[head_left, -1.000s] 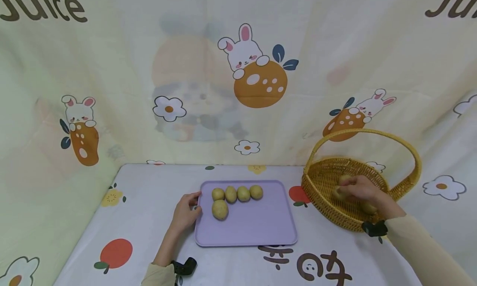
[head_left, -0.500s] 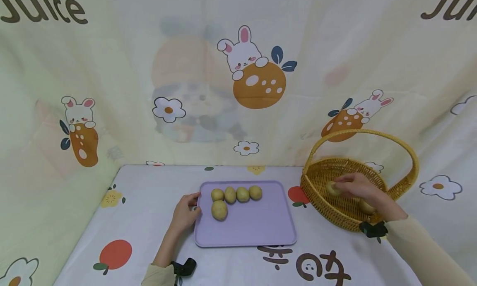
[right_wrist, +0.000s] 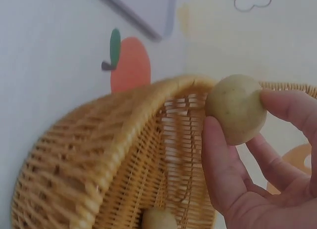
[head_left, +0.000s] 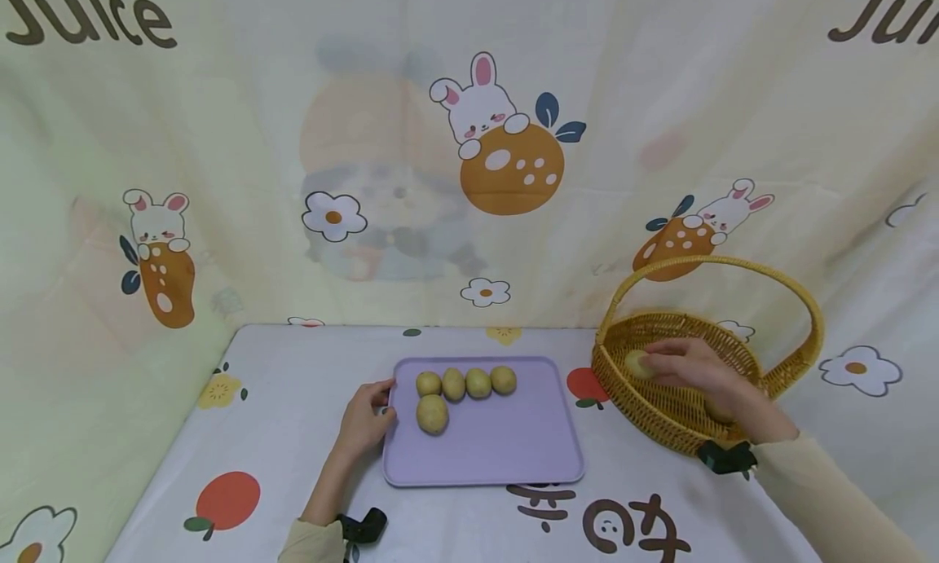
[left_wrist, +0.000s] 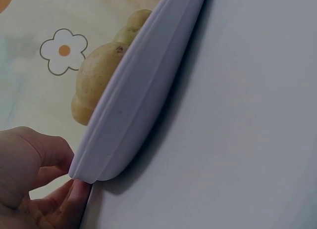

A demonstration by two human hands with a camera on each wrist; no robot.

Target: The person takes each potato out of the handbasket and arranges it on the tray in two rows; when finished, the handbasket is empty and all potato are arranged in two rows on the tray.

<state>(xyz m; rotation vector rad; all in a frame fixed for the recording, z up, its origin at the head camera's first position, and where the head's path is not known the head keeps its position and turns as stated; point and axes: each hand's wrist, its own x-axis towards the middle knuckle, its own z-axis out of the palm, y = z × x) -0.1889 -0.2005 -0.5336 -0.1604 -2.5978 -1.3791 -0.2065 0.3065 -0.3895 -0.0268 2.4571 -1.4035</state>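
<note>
In the right wrist view, a small round potato (right_wrist: 237,109) is pinched between the thumb and fingers of my right hand (head_left: 693,369). It is held up just inside the wicker basket's (head_left: 612,376) left rim. Lower in the basket, another potato (right_wrist: 158,219) shows partly, mostly hidden by the hand in the head view. My left hand (head_left: 367,416) grips the left edge of the lilac tray (head_left: 506,441), thumb and fingertips at its rim. On the tray, several potatoes (head_left: 478,382) form a row along the back, with a larger potato (head_left: 432,415) in front at the left.
The basket's tall arched handle (head_left: 715,260) rises above the right hand. A patterned cloth (head_left: 293,433) covers the table, and a printed curtain (head_left: 396,139) hangs behind it. The basket stands right of the tray with a gap between them.
My right hand has drawn a potato up and leftward inside the basket, toward its left rim. The left hand and tray have stayed in place.
</note>
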